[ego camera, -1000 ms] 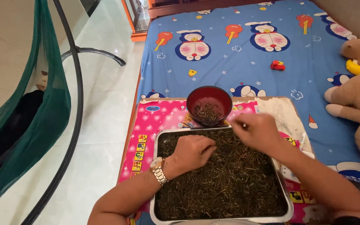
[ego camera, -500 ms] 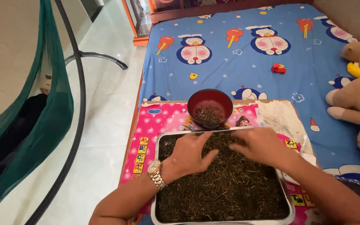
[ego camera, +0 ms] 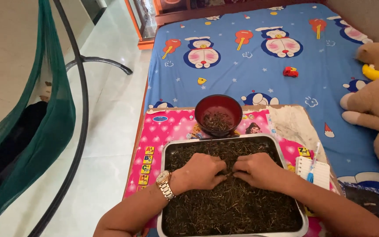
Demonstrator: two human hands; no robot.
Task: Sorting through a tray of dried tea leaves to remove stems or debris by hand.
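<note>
A rectangular metal tray full of dark dried leaves or stems rests on a pink printed board. My left hand, with a gold watch on the wrist, and my right hand lie palm down side by side on the dried matter, fingertips meeting and curled into it. Just beyond the tray stands a dark red bowl holding a little of the same dried matter.
The board lies on a blue cartoon-print mattress with a small red toy car and a brown plush toy at right. A small notepad with a blue pen sits right of the tray. A green hammock hangs at left over tiled floor.
My right hand came back from the bowl's side and both hands drew together at the middle of the tray, pressing into the dried matter.
</note>
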